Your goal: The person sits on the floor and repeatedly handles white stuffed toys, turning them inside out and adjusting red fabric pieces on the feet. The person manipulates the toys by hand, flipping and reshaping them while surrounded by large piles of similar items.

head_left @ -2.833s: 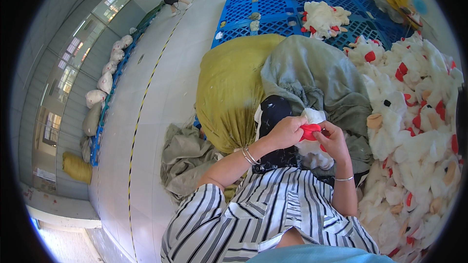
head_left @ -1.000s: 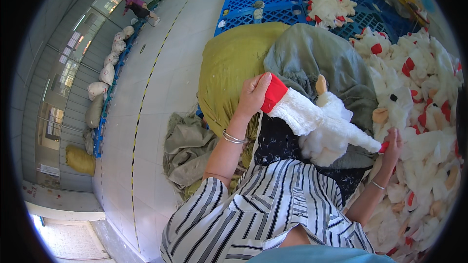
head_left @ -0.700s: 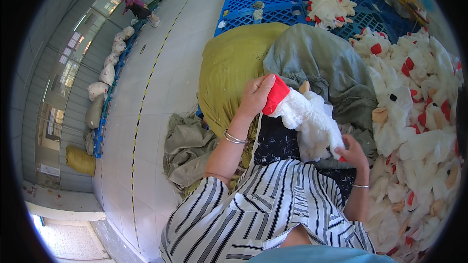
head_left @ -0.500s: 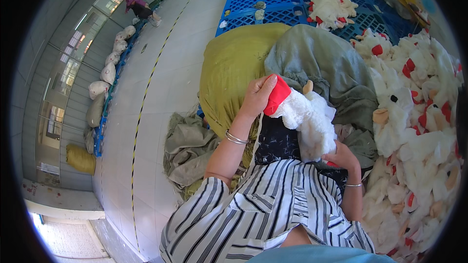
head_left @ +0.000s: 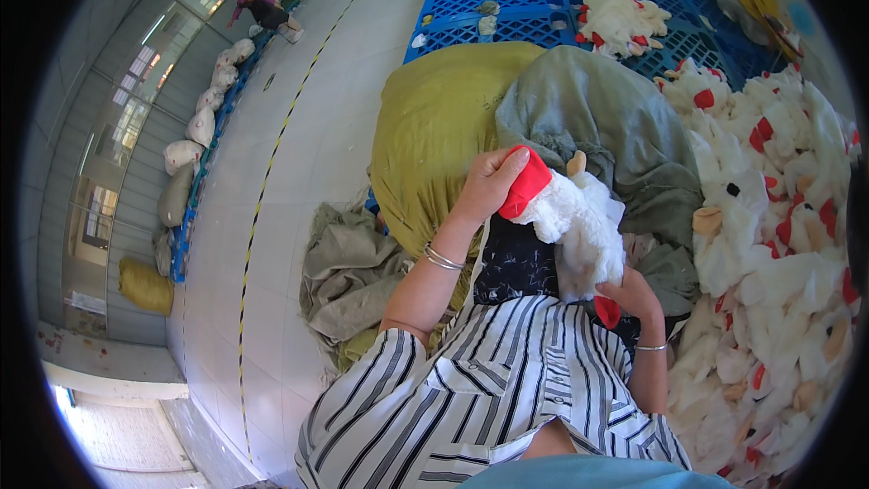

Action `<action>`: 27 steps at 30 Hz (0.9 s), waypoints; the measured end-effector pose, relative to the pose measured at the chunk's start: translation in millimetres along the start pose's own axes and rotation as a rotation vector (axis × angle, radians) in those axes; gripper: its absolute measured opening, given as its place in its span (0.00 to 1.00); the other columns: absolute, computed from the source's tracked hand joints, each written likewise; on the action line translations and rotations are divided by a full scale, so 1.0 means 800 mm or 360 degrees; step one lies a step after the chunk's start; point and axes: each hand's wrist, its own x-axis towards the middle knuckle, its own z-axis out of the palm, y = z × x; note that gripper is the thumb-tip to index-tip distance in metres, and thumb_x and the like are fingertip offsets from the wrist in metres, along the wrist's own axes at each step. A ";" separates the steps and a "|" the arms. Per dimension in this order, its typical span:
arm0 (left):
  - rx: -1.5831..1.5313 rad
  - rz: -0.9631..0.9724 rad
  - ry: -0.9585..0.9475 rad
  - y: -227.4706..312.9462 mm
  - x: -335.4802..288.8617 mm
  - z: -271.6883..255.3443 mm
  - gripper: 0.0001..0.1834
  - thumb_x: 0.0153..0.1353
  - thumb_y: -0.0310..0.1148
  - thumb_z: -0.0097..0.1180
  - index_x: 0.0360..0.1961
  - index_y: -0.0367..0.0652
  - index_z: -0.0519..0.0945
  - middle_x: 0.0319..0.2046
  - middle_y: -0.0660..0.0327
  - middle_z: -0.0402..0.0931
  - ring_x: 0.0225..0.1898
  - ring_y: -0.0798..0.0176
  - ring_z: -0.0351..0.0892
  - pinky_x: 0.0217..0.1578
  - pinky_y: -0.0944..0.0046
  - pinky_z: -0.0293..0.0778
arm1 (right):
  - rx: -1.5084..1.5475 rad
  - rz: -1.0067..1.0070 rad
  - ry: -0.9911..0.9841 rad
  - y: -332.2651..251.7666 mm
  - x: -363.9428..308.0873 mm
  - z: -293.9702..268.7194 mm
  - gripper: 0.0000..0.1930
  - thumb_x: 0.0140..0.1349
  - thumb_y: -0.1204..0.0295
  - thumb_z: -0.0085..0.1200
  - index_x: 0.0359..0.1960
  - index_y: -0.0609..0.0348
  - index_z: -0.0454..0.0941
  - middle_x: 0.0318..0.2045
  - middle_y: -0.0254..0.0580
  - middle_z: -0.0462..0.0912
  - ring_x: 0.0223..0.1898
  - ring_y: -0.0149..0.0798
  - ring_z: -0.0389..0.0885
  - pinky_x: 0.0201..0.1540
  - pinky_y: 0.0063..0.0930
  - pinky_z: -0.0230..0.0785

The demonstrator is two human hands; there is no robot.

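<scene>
Across my lap lies a limp white fleecy plush toy skin (head_left: 579, 226) with red end pieces and a small tan tab. My left hand (head_left: 491, 183) is closed on its red end piece (head_left: 527, 183), the thumb on top. Down by my waist, my right hand (head_left: 634, 293) grips the toy's lower white end, its fingertips partly hidden by the fabric. A second red piece (head_left: 607, 311) hangs just below that hand. Black patterned cloth (head_left: 514, 261) covers my lap beneath the toy.
A heap of similar white and red plush pieces (head_left: 760, 244) spreads at my right. Ahead stand a yellow-green sack (head_left: 434, 118) and a grey-green sack (head_left: 597, 109), before a blue pallet (head_left: 453, 4). Crumpled grey cloth (head_left: 348, 263) lies left. Another person (head_left: 262, 7) bends near bags far left.
My left hand has shifted slightly down and right with the red end piece. More of the lower red piece now shows below my right hand. The distant person has moved slightly.
</scene>
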 end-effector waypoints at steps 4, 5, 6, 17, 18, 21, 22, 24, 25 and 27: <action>-0.0058 -0.0023 -0.0040 0.002 0.000 0.002 0.17 0.70 0.42 0.53 0.32 0.39 0.82 0.24 0.73 0.75 0.25 0.80 0.68 0.27 0.75 0.67 | -0.0063 0.0117 -0.0193 0.008 0.000 -0.002 0.15 0.57 0.67 0.60 0.41 0.65 0.80 0.31 0.44 0.84 0.33 0.35 0.81 0.41 0.33 0.73; -0.0063 -0.0033 -0.0049 -0.002 0.000 0.001 0.16 0.70 0.42 0.53 0.32 0.39 0.82 0.24 0.73 0.75 0.25 0.80 0.68 0.27 0.75 0.67 | -0.0105 0.0125 -0.0246 0.010 0.001 -0.002 0.14 0.57 0.67 0.60 0.40 0.66 0.81 0.30 0.44 0.84 0.32 0.35 0.81 0.41 0.32 0.73; -0.0068 -0.0044 -0.0060 -0.004 0.000 0.000 0.16 0.70 0.42 0.53 0.32 0.39 0.82 0.24 0.73 0.75 0.25 0.80 0.69 0.27 0.75 0.67 | -0.0070 0.0115 -0.0246 0.011 0.000 -0.001 0.14 0.58 0.67 0.60 0.40 0.66 0.81 0.30 0.43 0.84 0.32 0.35 0.80 0.41 0.32 0.73; -0.0106 -0.0125 -0.0055 -0.018 0.003 0.001 0.16 0.69 0.41 0.53 0.37 0.38 0.82 0.28 0.70 0.78 0.29 0.79 0.72 0.31 0.73 0.70 | 0.0102 0.0074 -0.0270 -0.013 -0.003 0.001 0.13 0.63 0.68 0.58 0.40 0.68 0.81 0.30 0.39 0.83 0.32 0.30 0.78 0.40 0.29 0.73; -0.0100 -0.0136 -0.0047 -0.020 0.003 -0.001 0.16 0.69 0.41 0.54 0.37 0.37 0.82 0.29 0.70 0.78 0.29 0.78 0.73 0.32 0.73 0.71 | 0.0108 0.0089 -0.0246 -0.019 -0.003 0.001 0.13 0.63 0.68 0.58 0.41 0.68 0.80 0.31 0.38 0.83 0.33 0.29 0.78 0.40 0.29 0.73; -0.0124 -0.0174 -0.0044 -0.029 0.004 -0.003 0.16 0.69 0.41 0.54 0.37 0.37 0.82 0.29 0.69 0.79 0.29 0.78 0.73 0.32 0.73 0.71 | 0.0222 0.0071 -0.0181 -0.030 -0.005 0.003 0.12 0.65 0.70 0.56 0.43 0.67 0.80 0.33 0.36 0.83 0.34 0.29 0.78 0.41 0.28 0.73; -0.0120 -0.0194 -0.0035 -0.033 0.005 -0.004 0.16 0.69 0.41 0.54 0.38 0.37 0.82 0.30 0.69 0.79 0.30 0.78 0.73 0.33 0.73 0.71 | 0.0329 0.0023 -0.0173 -0.024 -0.004 0.005 0.11 0.66 0.70 0.55 0.43 0.66 0.80 0.34 0.36 0.83 0.35 0.29 0.78 0.41 0.28 0.73; -0.0121 -0.0242 -0.0016 -0.044 0.008 -0.007 0.17 0.69 0.42 0.53 0.38 0.37 0.82 0.30 0.69 0.79 0.30 0.77 0.74 0.33 0.72 0.72 | 0.0520 -0.0036 -0.0201 -0.027 -0.005 0.005 0.11 0.67 0.71 0.53 0.45 0.65 0.79 0.35 0.35 0.83 0.36 0.29 0.79 0.42 0.28 0.72; -0.0137 -0.0245 0.0028 -0.055 0.010 -0.009 0.17 0.69 0.42 0.53 0.37 0.37 0.82 0.30 0.69 0.79 0.30 0.78 0.73 0.33 0.72 0.71 | 0.0607 -0.0050 -0.0236 -0.031 -0.007 0.001 0.11 0.67 0.71 0.53 0.45 0.65 0.79 0.36 0.34 0.83 0.37 0.29 0.79 0.43 0.28 0.72; -0.0166 -0.0250 0.0101 -0.080 0.020 -0.011 0.18 0.69 0.43 0.52 0.35 0.38 0.82 0.28 0.70 0.78 0.28 0.78 0.72 0.32 0.72 0.71 | 0.0809 -0.0077 -0.0279 -0.041 -0.008 -0.007 0.11 0.68 0.72 0.52 0.47 0.65 0.78 0.36 0.34 0.83 0.37 0.29 0.79 0.44 0.27 0.72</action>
